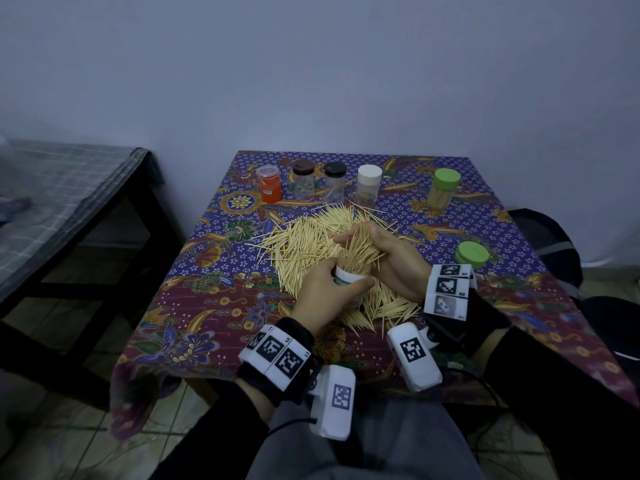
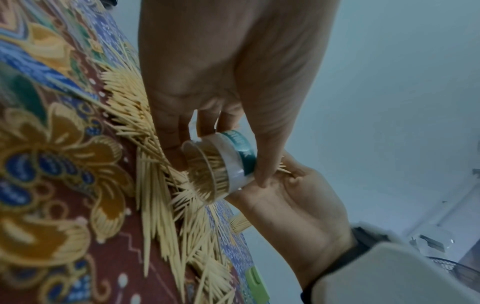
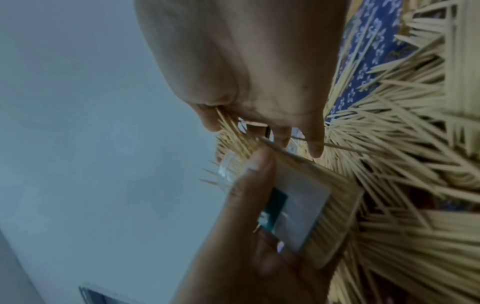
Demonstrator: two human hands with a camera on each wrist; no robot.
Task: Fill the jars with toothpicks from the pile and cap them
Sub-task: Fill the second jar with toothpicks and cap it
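5 capped jars (image 1: 370, 183), head view only

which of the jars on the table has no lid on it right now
The jar gripped in the left hand, stuffed with toothpicks. The five jars along the far edge all wear caps.

Right hand (image 3: 246, 67) w/ fingers bent round a bunch of toothpicks (image 3: 233, 137), right by the jar (image 3: 306, 211). Left hand (image 3: 249, 246) holds jar. Jar's full of sticks. Toothpick pile (image 3: 405, 127) on cloth (image 3: 363, 51).
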